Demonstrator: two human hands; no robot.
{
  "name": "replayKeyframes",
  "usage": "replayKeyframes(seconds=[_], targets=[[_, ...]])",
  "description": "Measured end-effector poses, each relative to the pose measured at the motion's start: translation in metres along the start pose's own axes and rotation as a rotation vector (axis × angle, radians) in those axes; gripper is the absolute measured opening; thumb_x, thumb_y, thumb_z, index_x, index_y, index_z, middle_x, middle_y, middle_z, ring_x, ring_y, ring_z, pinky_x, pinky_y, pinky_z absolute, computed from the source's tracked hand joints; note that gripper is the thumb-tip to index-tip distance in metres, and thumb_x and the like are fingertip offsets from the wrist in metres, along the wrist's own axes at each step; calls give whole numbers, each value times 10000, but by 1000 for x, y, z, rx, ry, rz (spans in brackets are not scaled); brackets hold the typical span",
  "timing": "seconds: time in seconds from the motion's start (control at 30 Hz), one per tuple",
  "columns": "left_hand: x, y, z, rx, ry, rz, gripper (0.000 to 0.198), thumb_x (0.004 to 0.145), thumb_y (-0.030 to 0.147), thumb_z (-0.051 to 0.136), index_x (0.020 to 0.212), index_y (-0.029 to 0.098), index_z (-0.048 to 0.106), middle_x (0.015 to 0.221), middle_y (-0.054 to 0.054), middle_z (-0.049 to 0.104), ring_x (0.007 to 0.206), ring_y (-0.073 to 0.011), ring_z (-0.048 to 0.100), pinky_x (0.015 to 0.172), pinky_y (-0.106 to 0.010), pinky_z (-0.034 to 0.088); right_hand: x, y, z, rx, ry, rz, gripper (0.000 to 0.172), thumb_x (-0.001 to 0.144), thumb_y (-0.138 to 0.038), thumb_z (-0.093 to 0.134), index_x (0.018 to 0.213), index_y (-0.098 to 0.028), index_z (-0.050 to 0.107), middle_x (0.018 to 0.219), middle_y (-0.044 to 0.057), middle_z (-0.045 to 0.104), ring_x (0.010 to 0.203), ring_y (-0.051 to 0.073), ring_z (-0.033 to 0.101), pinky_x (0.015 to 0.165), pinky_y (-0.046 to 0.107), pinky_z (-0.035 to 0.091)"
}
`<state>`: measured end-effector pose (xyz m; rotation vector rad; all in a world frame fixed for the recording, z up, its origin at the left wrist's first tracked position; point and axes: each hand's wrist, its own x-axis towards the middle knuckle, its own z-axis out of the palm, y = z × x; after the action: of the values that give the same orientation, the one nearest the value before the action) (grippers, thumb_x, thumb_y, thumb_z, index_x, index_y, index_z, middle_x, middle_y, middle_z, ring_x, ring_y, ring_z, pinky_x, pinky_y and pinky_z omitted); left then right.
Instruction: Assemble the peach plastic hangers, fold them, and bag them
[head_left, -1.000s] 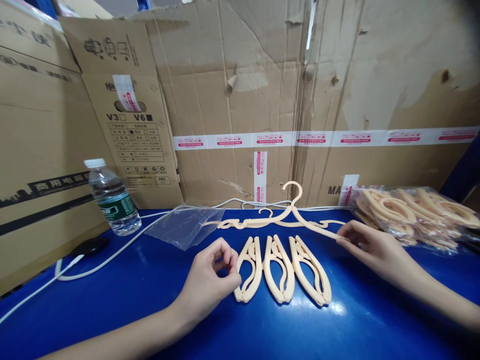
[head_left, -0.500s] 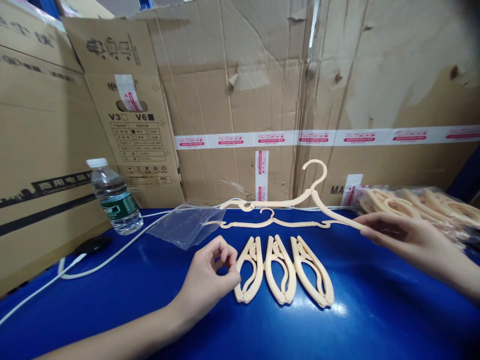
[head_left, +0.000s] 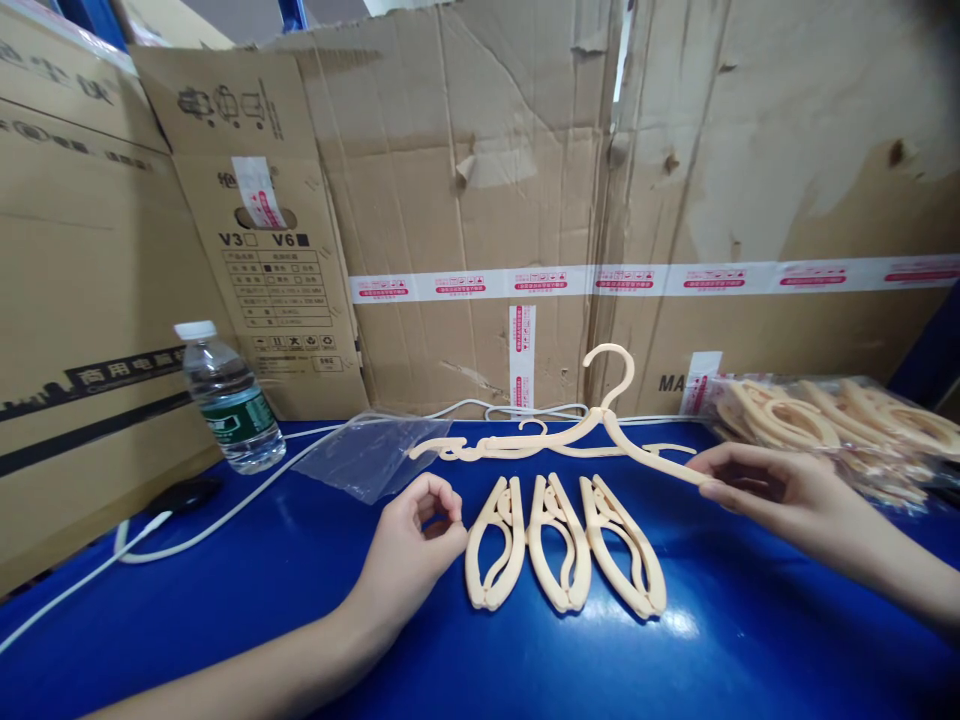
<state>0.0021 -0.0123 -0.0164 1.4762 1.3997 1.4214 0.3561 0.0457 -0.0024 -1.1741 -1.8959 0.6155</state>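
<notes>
My right hand (head_left: 780, 490) pinches the tip of one arm of an unfolded cream plastic clothes hanger (head_left: 616, 425). Its hook points up, and it is held above the blue table. Behind it, partly covered, lies a second unfolded hanger (head_left: 592, 452). Three folded hangers (head_left: 561, 560) rest side by side in a row in front. My left hand (head_left: 416, 540) is closed in a loose curl, thumb against fingers, beside the leftmost folded one. Nothing shows in its grasp.
A clear plastic bag (head_left: 367, 455) lies left of the hangers. Further left stand a water bottle (head_left: 231, 405) and a black mouse-like object (head_left: 186, 493) by white cables. Bagged hangers (head_left: 832, 420) are piled at right. Cardboard (head_left: 480, 180) walls the back; the table (head_left: 525, 670) is blue.
The hanger in my right hand has come lower and a little to the left, its left arm now nearer the table. My left hand has shifted slightly left.
</notes>
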Motion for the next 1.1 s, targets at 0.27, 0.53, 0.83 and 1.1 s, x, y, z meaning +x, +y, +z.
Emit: replayKeyframes(seconds=[0.27, 0.53, 0.83, 1.1], targets=[[0, -3, 1, -153, 96, -151, 309, 620, 262, 679, 889, 174, 555, 817, 6, 581, 742, -157, 601, 713, -289, 504, -3, -14, 10, -7, -23, 41, 414, 759, -573, 675, 846, -169, 694, 858, 99, 711, 768, 253, 657, 650, 291, 554], [-1, -1, 5, -319, 128, -198, 649, 709, 367, 733, 1263, 218, 429, 1382, -123, 471, 1086, -255, 624, 921, -368, 529, -6, -14, 14, -44, -49, -4, 379, 782, -547, 657, 868, -180, 687, 860, 87, 712, 741, 241, 658, 651, 306, 556], [-15, -2, 3, -66, -184, -4, 660, 830, 367, 644, 1426, 271, 379, 1224, -92, 598, 814, -175, 646, 798, -338, 547, -15, -33, 24, -184, -98, -147, 295, 879, -489, 573, 879, -218, 690, 784, 51, 696, 658, 216, 624, 545, 301, 498], [-12, 4, -1, 71, -174, 32, 354, 863, 413, 590, 1162, 228, 628, 838, -27, 669, 784, -192, 618, 715, -280, 478, -18, -26, 28, -359, -119, -438, 237, 966, -248, 456, 1112, -247, 642, 939, 75, 648, 826, 223, 599, 661, 324, 508]])
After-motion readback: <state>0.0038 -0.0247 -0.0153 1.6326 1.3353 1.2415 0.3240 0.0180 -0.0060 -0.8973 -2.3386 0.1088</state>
